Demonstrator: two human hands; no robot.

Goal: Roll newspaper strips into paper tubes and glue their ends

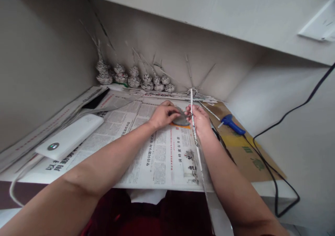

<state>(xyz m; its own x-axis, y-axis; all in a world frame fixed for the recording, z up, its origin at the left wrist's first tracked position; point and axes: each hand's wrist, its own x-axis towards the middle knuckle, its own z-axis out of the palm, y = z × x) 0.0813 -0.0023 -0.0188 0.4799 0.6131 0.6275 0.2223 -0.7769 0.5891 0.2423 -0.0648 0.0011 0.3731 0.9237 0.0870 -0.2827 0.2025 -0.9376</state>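
My right hand (200, 119) is closed around a long, thin rolled-newspaper stick (194, 126), which stands up past the fingers and trails down toward my lap. My left hand (164, 115) has its fingers curled together at the edge of a grey, roundish flat piece (181, 120); what they pinch, if anything, is too small to tell. Under the grey piece shows a strip of orange (180, 126). Both hands are close together above the newspaper (162, 152) spread over the table.
Several woven paper gourds (134, 77) line the back wall, beside paper sticks (172, 95) and a spoked woven piece (192, 90). A white power bank (70, 136) lies left. To the right, a blue glue gun (232, 124) with a black cord (264, 159) rests on cardboard (248, 148). A shelf hangs overhead.
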